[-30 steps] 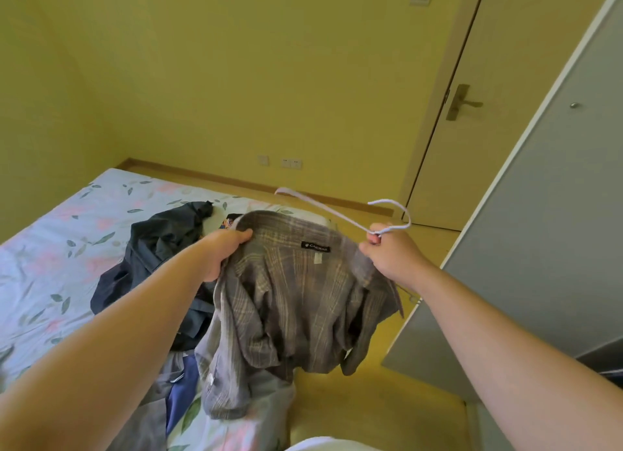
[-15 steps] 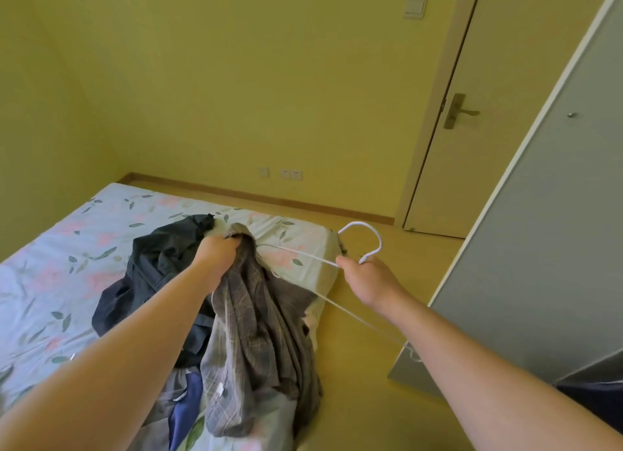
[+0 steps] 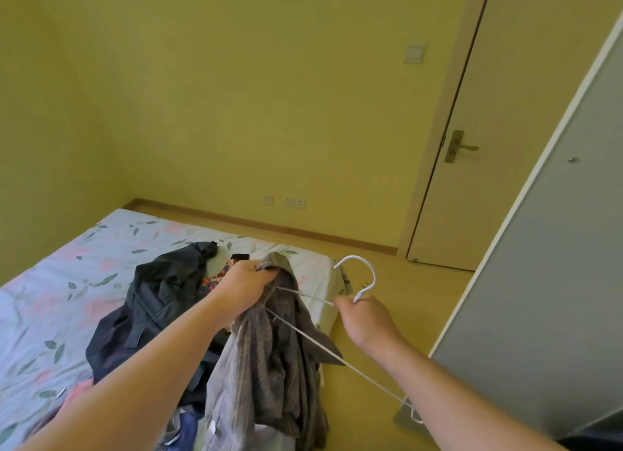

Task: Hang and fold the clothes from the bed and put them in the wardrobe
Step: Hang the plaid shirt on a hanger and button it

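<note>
Left hand [image 3: 251, 283] and right hand [image 3: 367, 319] are pictured busy above the corner of a bed [image 3: 67, 282] covered in a pale floral-print sheet. A crumpled dark navy jacket [image 3: 161, 299] is heaped at left. The collar of a grey-brown plaid cotton shirt [image 3: 269, 366] is gripped in the left hand, the garment draped down over the bed's edge. A thin white wire hanger [image 3: 373, 275], one arm reaching into the shirt, is pinched below its hook by the right hand. A grey wardrobe door [image 3: 539, 299] is seen at far right.
</note>
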`<state>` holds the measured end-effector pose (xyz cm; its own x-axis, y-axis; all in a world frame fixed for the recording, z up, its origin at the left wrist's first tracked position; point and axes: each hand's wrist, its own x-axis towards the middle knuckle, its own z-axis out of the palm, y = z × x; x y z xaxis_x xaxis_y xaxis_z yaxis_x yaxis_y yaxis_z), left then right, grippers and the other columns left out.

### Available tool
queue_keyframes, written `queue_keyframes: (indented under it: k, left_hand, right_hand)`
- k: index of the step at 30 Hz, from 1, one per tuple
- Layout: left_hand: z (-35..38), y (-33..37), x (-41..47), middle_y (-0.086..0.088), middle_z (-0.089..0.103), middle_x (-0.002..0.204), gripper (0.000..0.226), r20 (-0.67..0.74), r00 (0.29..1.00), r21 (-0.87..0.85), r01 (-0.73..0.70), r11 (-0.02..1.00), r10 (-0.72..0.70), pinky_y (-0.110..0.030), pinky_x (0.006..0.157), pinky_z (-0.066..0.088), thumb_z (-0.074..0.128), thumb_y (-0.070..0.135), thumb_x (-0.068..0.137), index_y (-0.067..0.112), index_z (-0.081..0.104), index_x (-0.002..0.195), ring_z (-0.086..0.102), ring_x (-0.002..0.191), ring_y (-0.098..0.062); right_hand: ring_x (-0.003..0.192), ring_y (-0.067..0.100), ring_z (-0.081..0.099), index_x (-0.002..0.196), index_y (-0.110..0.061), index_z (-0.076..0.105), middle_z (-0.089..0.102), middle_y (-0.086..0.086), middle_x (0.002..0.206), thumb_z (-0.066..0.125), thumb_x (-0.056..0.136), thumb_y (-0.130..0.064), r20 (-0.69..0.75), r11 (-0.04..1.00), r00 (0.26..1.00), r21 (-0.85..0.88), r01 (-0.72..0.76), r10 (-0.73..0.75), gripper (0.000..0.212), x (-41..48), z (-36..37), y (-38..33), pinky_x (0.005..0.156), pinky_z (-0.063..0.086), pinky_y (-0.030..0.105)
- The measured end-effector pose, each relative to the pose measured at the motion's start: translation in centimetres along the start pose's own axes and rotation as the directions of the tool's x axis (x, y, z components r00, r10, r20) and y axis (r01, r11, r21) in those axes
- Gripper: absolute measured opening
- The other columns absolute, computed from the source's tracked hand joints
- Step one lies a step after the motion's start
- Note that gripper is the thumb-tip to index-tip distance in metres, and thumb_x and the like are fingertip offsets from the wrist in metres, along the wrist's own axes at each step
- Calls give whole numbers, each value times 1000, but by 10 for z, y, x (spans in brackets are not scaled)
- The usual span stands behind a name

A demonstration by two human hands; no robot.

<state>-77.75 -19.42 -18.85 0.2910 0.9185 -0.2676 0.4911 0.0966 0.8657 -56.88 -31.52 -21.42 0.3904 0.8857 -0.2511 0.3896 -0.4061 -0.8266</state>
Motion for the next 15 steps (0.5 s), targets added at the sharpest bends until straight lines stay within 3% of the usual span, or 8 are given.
queue_keyframes:
  k: [1, 3, 6, 8, 10, 11, 13, 15]
  left_hand:
    - [4, 6, -4, -24, 70, 83, 29, 41, 999, 7, -15, 1000, 14, -34, 70, 46, 59, 25, 100, 1, 68, 86, 66, 71, -31]
    - [14, 20, -16, -16, 74, 83, 26, 106, 992, 48, -68, 997, 63, -31, 68, 50, 61, 23, 99, 5, 72, 84, 69, 73, -28]
    - [28, 38, -32, -16, 72, 81, 24, 192, 970, 150, -181, 972, 151, -30, 66, 44, 63, 23, 96, 3, 71, 84, 63, 70, -18]
    - [34, 50, -41, -17, 64, 75, 21, 241, 948, 187, -257, 948, 209, -33, 65, 38, 63, 16, 92, -4, 65, 87, 56, 69, -19]
    - [39, 62, -46, -6, 61, 75, 13, 284, 922, 252, -336, 908, 263, -35, 69, 35, 59, 18, 89, 5, 63, 86, 52, 76, -21]
    - [41, 67, -47, 1, 62, 78, 12, 288, 911, 340, -386, 858, 295, -36, 75, 33, 56, 27, 87, 17, 62, 84, 50, 85, -21]
    - [43, 73, -46, 9, 60, 87, 22, 284, 881, 577, -473, 666, 379, -40, 89, 27, 45, 48, 83, 35, 61, 90, 39, 102, -19]
    - [46, 74, -43, 13, 60, 91, 37, 300, 847, 659, -517, 546, 439, -42, 99, 22, 39, 61, 83, 40, 64, 101, 34, 110, -18]
  right_hand:
    - [45, 16, 32, 59, -19, 37, 37, -5, 48, 50, 92, -30, -18, 1000, 1000, -2, 18, -18, 37, 0, 3, -3, 42, 23, 28]
    - [51, 16, 44, 74, -15, 47, 48, -4, 54, 48, 94, -31, -48, 997, 997, 29, 69, -67, 25, -2, 9, -5, 48, 29, 30]
    - [43, 6, 49, 98, -29, 54, 56, -9, 50, 49, 95, -34, -73, 984, 990, 121, 130, -122, 7, -6, 11, -12, 46, 32, 26]
    - [43, 10, 42, 95, -30, 55, 48, -8, 47, 48, 90, -37, -104, 953, 982, 247, 178, -157, 11, -8, 10, -17, 48, 29, 27]
    - [51, 16, 39, 90, -28, 58, 45, -11, 51, 46, 80, -40, -145, 895, 980, 405, 184, -136, 20, -9, 7, -23, 53, 27, 31]
    - [52, 17, 38, 87, -29, 61, 45, -12, 52, 45, 77, -39, -155, 866, 981, 467, 177, -117, 21, -10, 6, -26, 53, 26, 30]
    - [50, 16, 35, 76, -30, 61, 43, -9, 52, 44, 75, -36, -152, 824, 983, 540, 169, -101, 17, -14, 4, -30, 49, 25, 25]
    - [45, 15, 31, 65, -25, 53, 38, -1, 54, 46, 73, -31, -119, 780, 987, 605, 157, -106, 12, -18, 2, -31, 44, 23, 20]
